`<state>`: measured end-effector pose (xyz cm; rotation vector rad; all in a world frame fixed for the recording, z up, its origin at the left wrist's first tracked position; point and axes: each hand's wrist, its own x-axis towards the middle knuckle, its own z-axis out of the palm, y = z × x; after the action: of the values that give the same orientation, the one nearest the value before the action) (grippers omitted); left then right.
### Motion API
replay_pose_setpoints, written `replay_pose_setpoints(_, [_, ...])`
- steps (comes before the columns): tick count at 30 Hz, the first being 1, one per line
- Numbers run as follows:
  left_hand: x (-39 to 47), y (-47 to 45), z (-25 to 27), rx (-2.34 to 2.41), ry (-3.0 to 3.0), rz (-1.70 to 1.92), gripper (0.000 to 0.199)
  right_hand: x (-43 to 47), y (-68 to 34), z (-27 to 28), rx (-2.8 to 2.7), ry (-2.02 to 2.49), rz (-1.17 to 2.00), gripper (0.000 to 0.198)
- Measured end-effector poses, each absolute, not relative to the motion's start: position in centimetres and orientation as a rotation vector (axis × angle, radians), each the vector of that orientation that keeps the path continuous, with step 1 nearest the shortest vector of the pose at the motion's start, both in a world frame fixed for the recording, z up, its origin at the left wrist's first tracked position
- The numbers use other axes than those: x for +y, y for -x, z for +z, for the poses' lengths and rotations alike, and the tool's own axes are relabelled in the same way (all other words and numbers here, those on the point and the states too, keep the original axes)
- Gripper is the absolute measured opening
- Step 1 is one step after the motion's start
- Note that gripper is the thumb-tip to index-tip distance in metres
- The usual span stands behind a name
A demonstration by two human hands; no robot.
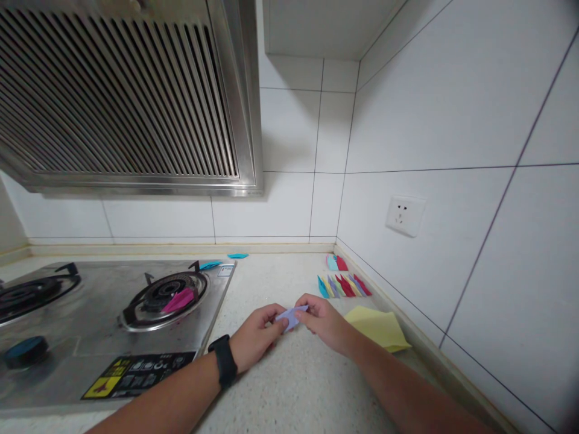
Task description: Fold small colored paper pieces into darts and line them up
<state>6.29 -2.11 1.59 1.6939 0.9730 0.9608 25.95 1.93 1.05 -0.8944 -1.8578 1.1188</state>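
A small folded piece of lavender paper (292, 316) is held between my two hands above the speckled countertop (289, 386). My left hand (257, 334), with a black watch on its wrist, pinches the paper's left end between thumb and fingers. At the other end, my right hand (328, 325) grips it the same way. Beside my right forearm lies a yellow sheet of paper (377, 327). Beyond my right hand is a row of folded coloured paper pieces (344, 286), with a smaller group of folded pieces (336, 263) behind it.
On the left is a steel gas stove (97, 322), with a magenta paper piece (179, 299) on its right burner. Blue folded paper (237, 256) lies near the back wall. A range hood (136, 108) hangs above. The tiled right wall carries a socket (405, 215).
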Motion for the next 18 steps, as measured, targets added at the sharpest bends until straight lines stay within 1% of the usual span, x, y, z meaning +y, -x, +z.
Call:
replay_pose_setpoints(10, [-2.3, -6.3, 2.0, 1.040, -1.817, 0.982, 0.033, 1.6, -26.0, 1.2, -1.965, 0.940, 0.826, 0.011])
replay_pose_setpoints(14, [-2.2, -6.3, 2.0, 1.064, -1.883, 1.040, 0.029, 1.3, -25.9, 1.5, -1.994, 0.926, 0.745, 0.009])
replay_pose_setpoints(18, [-2.3, -6.3, 2.1, 1.083, -1.878, 1.057, 0.029, 1.0, -25.9, 2.0, -2.016, 0.904, 0.698, 0.005])
